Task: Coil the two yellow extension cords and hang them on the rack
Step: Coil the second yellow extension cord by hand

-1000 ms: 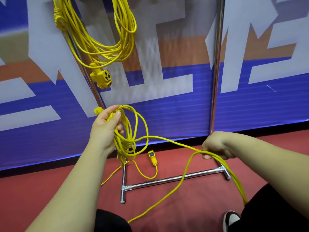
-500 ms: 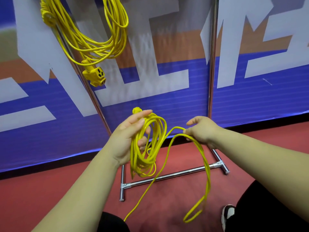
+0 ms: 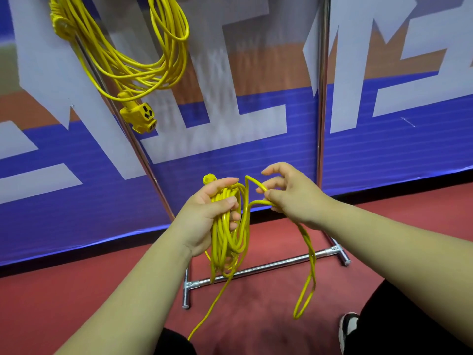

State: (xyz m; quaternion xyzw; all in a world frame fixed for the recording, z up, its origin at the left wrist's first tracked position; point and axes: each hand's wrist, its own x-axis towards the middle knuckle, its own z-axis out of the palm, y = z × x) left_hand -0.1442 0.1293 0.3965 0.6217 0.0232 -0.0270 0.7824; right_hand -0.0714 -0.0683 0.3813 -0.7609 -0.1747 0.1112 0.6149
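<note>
One coiled yellow cord (image 3: 133,60) hangs from the top of the metal rack (image 3: 321,98) at upper left, its socket end (image 3: 139,116) dangling below the loops. My left hand (image 3: 207,216) grips a bundle of loops of the second yellow cord (image 3: 227,239), with a yellow plug end sticking up above the fingers. My right hand (image 3: 289,193) pinches a fresh loop of that cord right beside the bundle. This loop hangs down to about shin height, and a loose tail runs to the floor between my legs.
The rack's chrome base bar (image 3: 268,267) and feet lie on the red floor (image 3: 64,290) just ahead. A blue, white and orange banner wall (image 3: 396,139) stands close behind the rack. My shoe (image 3: 348,326) and dark trouser legs are at the lower right.
My right hand has swept in from the lower right up to the left hand, carrying a new loop to the bundle. The loose cord on the floor has shortened.
</note>
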